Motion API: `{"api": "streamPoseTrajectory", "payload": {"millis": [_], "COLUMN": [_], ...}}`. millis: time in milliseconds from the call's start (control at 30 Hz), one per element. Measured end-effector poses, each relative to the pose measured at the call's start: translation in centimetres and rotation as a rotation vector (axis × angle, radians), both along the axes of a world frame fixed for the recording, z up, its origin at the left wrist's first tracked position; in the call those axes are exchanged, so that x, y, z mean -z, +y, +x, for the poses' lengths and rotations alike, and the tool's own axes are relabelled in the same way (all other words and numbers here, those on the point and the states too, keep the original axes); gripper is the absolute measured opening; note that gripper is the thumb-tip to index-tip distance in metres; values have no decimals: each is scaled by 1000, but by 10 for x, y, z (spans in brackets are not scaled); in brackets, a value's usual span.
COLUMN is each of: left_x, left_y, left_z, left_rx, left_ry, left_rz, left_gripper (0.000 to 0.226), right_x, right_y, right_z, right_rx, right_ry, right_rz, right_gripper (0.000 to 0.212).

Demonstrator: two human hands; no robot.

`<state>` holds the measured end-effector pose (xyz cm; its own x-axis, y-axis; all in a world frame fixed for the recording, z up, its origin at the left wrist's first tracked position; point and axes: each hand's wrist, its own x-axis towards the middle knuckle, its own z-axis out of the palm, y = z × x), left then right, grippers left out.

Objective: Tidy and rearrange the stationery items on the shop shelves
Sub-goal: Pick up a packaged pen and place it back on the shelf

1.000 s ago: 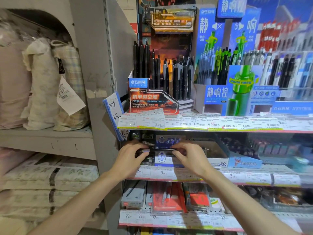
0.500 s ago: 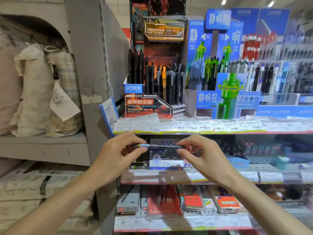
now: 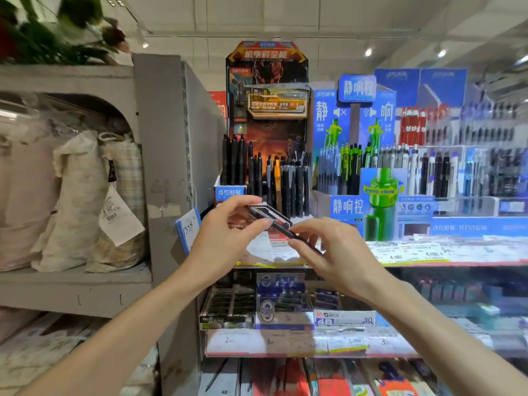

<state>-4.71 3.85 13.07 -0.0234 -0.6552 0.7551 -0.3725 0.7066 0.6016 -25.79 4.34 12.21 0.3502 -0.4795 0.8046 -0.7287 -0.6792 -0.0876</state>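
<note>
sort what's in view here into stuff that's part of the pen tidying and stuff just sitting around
In the job: slim black pen, left hand, right hand, dark red-and-black pen display stand.

Lying about: cream cloth bags, blue-and-green pen display.

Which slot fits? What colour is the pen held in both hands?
Black; the pen shows in the head view, pinched between the left hand and right hand.

At frame centre, the left hand [image 3: 228, 227] and right hand [image 3: 337, 252] pinch a dark pen [image 3: 281, 228] before the pen display [image 3: 265, 167].
</note>
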Motion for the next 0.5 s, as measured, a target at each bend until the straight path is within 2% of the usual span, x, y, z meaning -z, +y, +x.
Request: {"api": "streamPoseTrajectory", "payload": {"millis": [100,200,367,500], "left_x": [-7,-12,-8,-4], "left_y": [-6,-16,-39,-53], "left_z": [-8,-14,-9,-8], "left_rx": [4,-28,-332,-435], "left_ry": [30,-30,-492,-637], "left_rz": [1,-20,-209,-230], "left_gripper": [46,50,41,42], "right_x": [-1,-6,-26,-46], "right_y": [-5,-12,-32,-51], "right_z": [0,-1,-2,2], "right_rx": [0,10,25,56], "right_ry": [6,-6,-121,-241], "right_rz": [20,53,73,97], "right_gripper": [21,43,70,68]}}
